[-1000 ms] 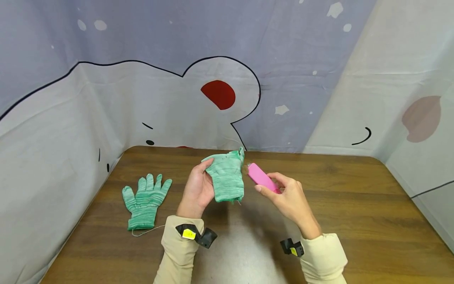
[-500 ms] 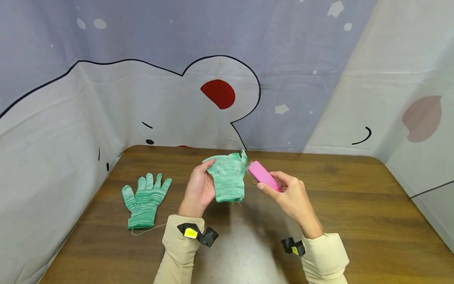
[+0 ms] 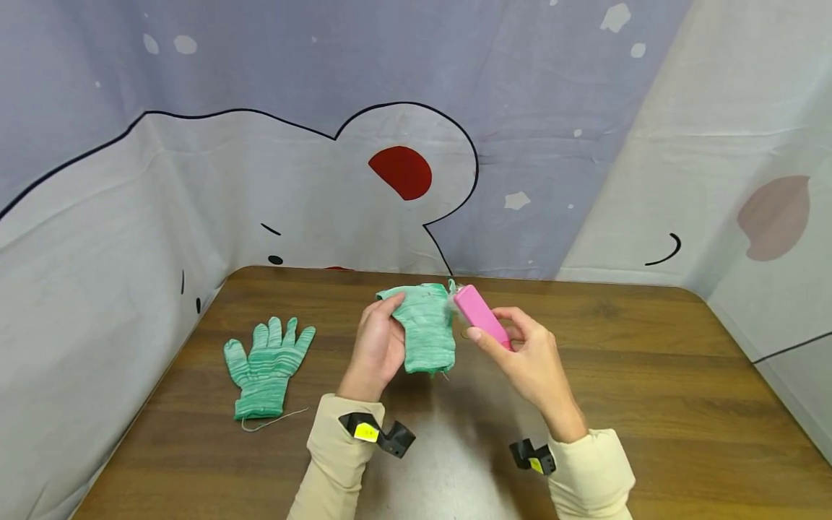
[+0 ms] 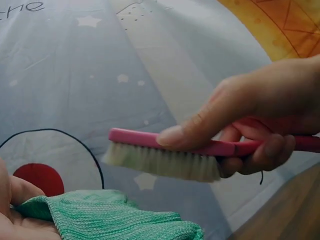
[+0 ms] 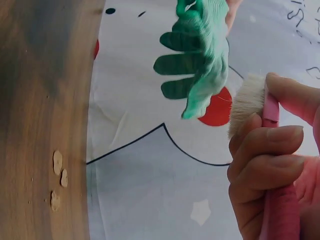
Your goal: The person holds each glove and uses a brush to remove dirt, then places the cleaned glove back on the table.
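Observation:
My left hand (image 3: 378, 347) holds a green knitted glove (image 3: 425, 328) by its left edge, thumb on top, above the table. In the right wrist view the fingers of this glove (image 5: 177, 65) hang out. My right hand (image 3: 529, 354) grips a pink brush (image 3: 482, 316), thumb along its back. Pale bristles (image 4: 160, 162) face the glove; in the left wrist view the brush is above the glove with a gap between them. In the head view the bristle end is right beside the glove's right edge; whether they touch there I cannot tell.
A second green glove (image 3: 263, 368) lies flat on the wooden table (image 3: 650, 375) at the left, a loose thread (image 3: 276, 420) trailing from its cuff. A printed cloth (image 3: 552, 144) hangs behind the table. Tan spots (image 5: 57, 162) show on the wood.
My left hand has shifted slightly right with the glove, and the gap between glove and brush has narrowed in the head view. The brush has tilted a little; the glove on the table stays put.

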Demonstrator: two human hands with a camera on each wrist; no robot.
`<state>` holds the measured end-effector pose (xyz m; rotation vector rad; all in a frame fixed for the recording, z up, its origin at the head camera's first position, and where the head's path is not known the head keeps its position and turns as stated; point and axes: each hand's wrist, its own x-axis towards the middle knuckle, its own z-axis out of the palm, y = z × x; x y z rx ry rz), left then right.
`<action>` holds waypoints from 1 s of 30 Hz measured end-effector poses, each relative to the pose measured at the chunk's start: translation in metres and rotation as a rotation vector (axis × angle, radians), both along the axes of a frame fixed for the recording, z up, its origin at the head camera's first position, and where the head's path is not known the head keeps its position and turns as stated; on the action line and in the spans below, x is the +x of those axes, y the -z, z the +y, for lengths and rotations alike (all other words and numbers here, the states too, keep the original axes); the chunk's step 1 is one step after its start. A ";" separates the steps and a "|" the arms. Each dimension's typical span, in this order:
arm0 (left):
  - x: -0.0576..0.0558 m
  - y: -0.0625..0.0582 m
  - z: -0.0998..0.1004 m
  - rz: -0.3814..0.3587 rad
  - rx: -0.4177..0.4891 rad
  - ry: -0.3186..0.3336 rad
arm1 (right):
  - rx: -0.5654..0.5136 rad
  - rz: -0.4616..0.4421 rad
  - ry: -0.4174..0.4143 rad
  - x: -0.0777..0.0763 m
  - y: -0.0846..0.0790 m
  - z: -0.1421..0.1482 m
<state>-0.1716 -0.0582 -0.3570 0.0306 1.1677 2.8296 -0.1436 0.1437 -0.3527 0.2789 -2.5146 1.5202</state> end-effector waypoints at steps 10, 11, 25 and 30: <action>0.007 -0.005 0.011 0.100 -0.052 0.020 | -0.038 -0.009 0.004 0.017 -0.024 -0.019; 0.008 -0.006 0.012 0.109 -0.060 0.023 | -0.048 0.001 0.004 0.019 -0.026 -0.020; 0.008 -0.005 0.009 0.323 -0.019 0.222 | -0.079 0.055 -0.002 0.005 0.002 -0.018; 0.006 -0.003 0.000 0.393 0.094 0.309 | -0.142 -0.005 -0.033 0.010 -0.008 -0.019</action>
